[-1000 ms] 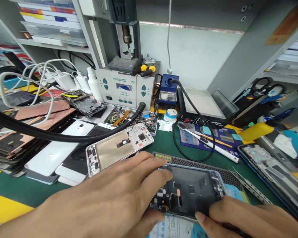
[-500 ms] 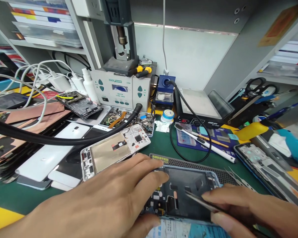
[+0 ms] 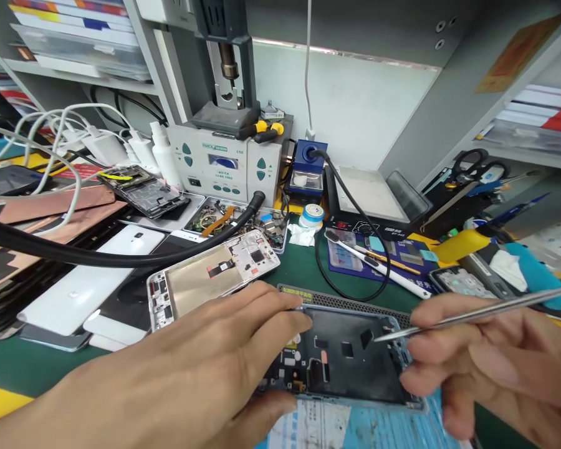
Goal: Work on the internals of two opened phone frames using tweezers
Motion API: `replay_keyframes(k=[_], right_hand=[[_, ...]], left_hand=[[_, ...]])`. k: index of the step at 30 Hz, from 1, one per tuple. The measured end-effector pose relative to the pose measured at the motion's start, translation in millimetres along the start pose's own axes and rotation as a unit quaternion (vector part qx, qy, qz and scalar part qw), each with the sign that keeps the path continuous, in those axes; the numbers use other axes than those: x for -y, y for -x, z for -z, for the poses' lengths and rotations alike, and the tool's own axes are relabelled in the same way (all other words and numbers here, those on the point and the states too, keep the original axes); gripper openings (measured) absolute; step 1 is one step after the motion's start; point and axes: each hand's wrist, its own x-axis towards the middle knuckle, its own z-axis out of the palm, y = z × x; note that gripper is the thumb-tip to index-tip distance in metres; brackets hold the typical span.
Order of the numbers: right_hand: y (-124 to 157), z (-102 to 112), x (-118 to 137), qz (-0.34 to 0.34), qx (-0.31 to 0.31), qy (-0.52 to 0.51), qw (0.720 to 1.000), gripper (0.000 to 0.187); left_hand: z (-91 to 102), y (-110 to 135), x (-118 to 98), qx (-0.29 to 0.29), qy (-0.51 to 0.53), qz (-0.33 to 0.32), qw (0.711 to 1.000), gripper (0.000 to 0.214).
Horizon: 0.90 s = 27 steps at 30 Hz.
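Note:
A blue-edged phone frame (image 3: 355,368) with its black inner side up lies at the lower middle. My left hand (image 3: 224,355) grips its left end, fingers across the top and thumb along the near edge, hiding part of that end. Small metal parts and a copper-coloured patch show beside the fingers. In my right hand (image 3: 472,362) are slim metal tweezers (image 3: 449,321), pinched between thumb and fingers. Their pointed tip is over the right part of the frame, near a small black piece (image 3: 367,338); whether it touches is unclear. Beneath lies a blue and white printed sheet (image 3: 327,424).
A perforated grey mat (image 3: 346,302) lies behind the frame. Another phone frame (image 3: 215,268) and several phones stand to the left, crossed by a thick black hose (image 3: 121,259). Further back are a soldering station (image 3: 224,165), a white-handled brush (image 3: 378,265) and a looping black cable (image 3: 350,193).
My right hand has turned and lifted with the tweezers, their tip moving right and up across the frame. My left hand keeps its hold. The view has shifted slightly.

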Motion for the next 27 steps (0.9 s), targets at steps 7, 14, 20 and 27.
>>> replay_keyframes(k=[7,14,20,27], right_hand=[[22.0,-15.0,14.2,-0.068,0.016,-0.075,0.995,0.034],[33.6,-35.0,21.3,-0.012,0.052,-0.120,0.991,0.013],[35.1,-52.6,23.8,0.028,0.020,-0.135,0.990,0.015],[34.7,-57.8,24.4,0.045,-0.029,-0.104,0.993,0.024]], left_hand=[[2.6,-8.3,2.3,0.016,0.053,0.005,0.998,0.052],[-1.5,-11.5,4.3,0.005,0.062,0.007,0.998,0.051],[-3.3,-14.6,3.8,0.004,0.078,0.003,0.997,0.033],[-4.5,-17.7,5.2,0.010,0.084,-0.001,0.996,0.032]])
